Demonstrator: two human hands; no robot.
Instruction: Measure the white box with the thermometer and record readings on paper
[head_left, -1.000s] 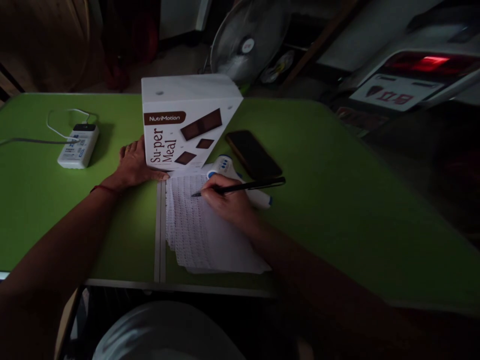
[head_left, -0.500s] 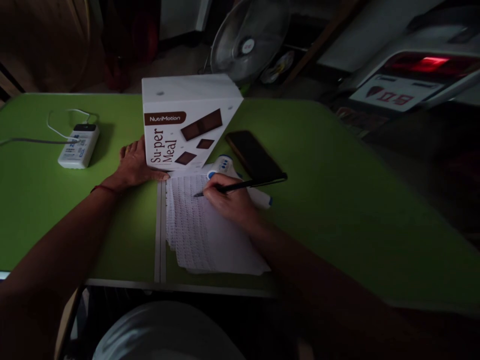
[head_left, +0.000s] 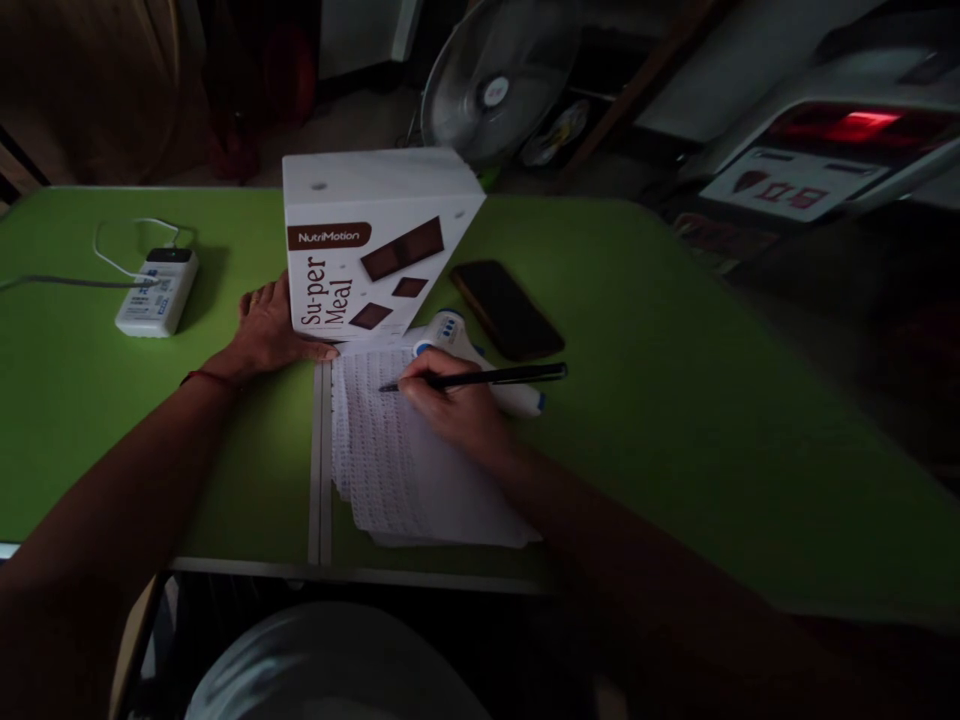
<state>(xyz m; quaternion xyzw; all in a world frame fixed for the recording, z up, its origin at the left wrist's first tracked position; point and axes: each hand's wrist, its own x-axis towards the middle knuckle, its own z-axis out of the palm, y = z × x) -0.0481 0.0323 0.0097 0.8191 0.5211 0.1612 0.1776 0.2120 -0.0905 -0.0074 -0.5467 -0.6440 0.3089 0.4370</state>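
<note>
In the head view my right hand (head_left: 454, 405) is closed around a black pen (head_left: 517, 374), its tip at the written rows on the left part of the paper sheets (head_left: 457, 490). My left hand (head_left: 271, 325) lies on the table by the lower left corner of a white NutriMotion box (head_left: 322, 205). Its thumb stretches out in front of the box to the top left corner of the sheets, and the other fingers lie apart, partly hidden behind the box. A white and blue handheld device (head_left: 441, 330) lies just beyond my right hand, partly covered by it.
A dark phone (head_left: 508, 310) lies right of the box on the green table (head_left: 675, 400). At the left sits a white power bank (head_left: 157, 295) with cables attached. A fan (head_left: 495, 92) stands behind the table. A metal seam (head_left: 321, 460) runs along the sheets' left side.
My right hand has shifted slightly left across the paper, and the pen's back end has dropped lower in view. My left hand and the box stay in place.
</note>
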